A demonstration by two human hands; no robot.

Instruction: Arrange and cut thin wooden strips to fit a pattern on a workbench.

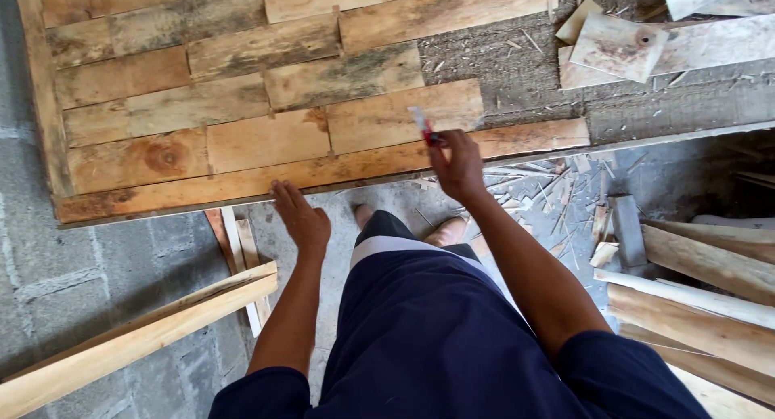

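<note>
A panel of wooden planks (242,104) laid in staggered rows lies flat on a worktable in front of me. My left hand (300,217) is flat with fingers apart, its fingertips at the panel's near edge strip. My right hand (458,165) is raised over the near edge and pinches a small red and white marker or pencil (423,125), whose tip points toward a light plank (404,114).
Loose offcuts (617,43) lie on the dusty table at the upper right. A long wooden slat (137,334) leans at lower left. Several planks (702,290) are stacked on the floor at right, among wood scraps (565,217). My feet (448,229) stand on grey concrete.
</note>
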